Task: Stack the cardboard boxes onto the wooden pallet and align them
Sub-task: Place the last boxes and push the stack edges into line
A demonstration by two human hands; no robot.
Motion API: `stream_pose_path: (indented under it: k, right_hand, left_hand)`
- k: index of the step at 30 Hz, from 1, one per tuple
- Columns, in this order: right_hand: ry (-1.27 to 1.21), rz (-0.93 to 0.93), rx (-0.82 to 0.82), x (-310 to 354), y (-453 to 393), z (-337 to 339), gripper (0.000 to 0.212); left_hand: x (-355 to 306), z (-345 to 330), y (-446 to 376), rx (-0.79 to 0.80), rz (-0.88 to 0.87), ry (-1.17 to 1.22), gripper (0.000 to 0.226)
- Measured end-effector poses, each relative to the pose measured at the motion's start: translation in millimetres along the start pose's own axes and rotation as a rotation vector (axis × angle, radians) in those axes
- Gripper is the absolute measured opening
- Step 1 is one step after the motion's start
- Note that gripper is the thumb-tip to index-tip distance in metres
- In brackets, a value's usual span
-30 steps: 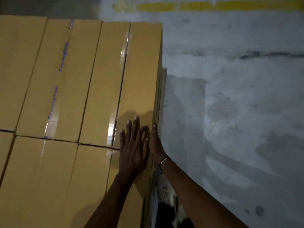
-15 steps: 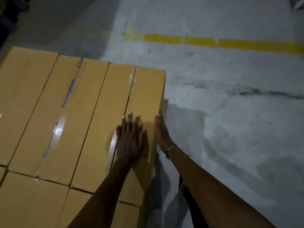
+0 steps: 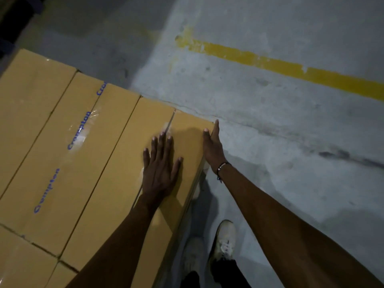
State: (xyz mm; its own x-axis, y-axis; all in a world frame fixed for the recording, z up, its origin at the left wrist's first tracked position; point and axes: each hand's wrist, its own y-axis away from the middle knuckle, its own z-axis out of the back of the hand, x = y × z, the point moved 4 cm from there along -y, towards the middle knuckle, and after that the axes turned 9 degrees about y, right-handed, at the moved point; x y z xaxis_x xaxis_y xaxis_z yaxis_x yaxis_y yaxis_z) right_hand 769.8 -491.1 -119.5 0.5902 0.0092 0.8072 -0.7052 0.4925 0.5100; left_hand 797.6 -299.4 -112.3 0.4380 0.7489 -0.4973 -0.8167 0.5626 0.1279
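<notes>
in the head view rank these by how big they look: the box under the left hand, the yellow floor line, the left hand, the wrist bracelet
1. Box under the left hand, the rightmost box on the stack.
2. Yellow floor line: longer across the picture but far thinner, and farther away, so the first two are unsure.
3. Left hand, flat on the box.
4. Wrist bracelet.

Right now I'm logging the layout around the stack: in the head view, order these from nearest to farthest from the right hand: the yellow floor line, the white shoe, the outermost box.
1. Outermost box: touching the right hand, which presses its outer side.
2. White shoe: on the floor below the forearm.
3. Yellow floor line: far across the concrete, upper right.
</notes>
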Motion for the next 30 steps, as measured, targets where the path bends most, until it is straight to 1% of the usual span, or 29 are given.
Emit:
stream_pose_path:
  k: [1, 2, 5, 8, 11, 13, 16, 18, 22, 24, 27, 29, 30]
  right_hand:
    - [0.015, 0.008, -0.011, 1, -2, 0, 0.078]
    - [0.028, 0.025, -0.028, 0, -4, -1, 0.078]
    - [0.054, 0.030, -0.041, -2, -4, -6, 0.064]
    - [0.058, 0.021, -0.032, -3, -10, -6, 0.058]
    - [0.111, 0.019, 0.005, 1, -15, 5, 0.052]
    - [0.156, 0.013, 0.050, 1, -18, 16, 0.044]
    - [0.265, 0.059, 0.089, 9, -31, 31, 0.029]
    - [0.356, 0.087, 0.144, 22, -46, 38, 0.025]
    - [0.438, 0.205, 0.344, 70, -79, 24, 0.028]
    - [0.489, 0.281, 0.482, 97, -90, -2, 0.038]
    - [0.518, 0.291, 0.656, 125, -102, -54, 0.058]
    - [0.490, 0.329, 0.695, 136, -113, -87, 0.063]
    - [0.475, 0.340, 0.682, 139, -119, -100, 0.064]
  left_hand:
    - [0, 0, -1, -0.002, 0.008, -0.015, 0.075]
    - [0, -1, -2, 0.002, 0.015, -0.025, 0.075]
    - [-1, -2, -1, 0.039, 0.042, -0.041, 0.074]
    - [-3, -1, -1, 0.049, 0.045, -0.060, 0.073]
    - [-6, 2, -1, 0.052, 0.052, -0.058, 0.073]
    - [-8, 3, -1, 0.055, 0.059, -0.064, 0.073]
    - [-3, 8, -11, 0.010, 0.147, -0.012, 0.075]
    - [3, 14, -25, -0.064, 0.243, 0.016, 0.075]
    - [22, 26, -67, -0.202, 0.442, 0.043, 0.076]
    - [30, 32, -88, -0.250, 0.508, 0.054, 0.077]
    - [38, 40, -108, -0.315, 0.574, 0.081, 0.074]
    - [46, 46, -119, -0.351, 0.615, 0.095, 0.070]
    - [50, 49, -123, -0.368, 0.640, 0.103, 0.069]
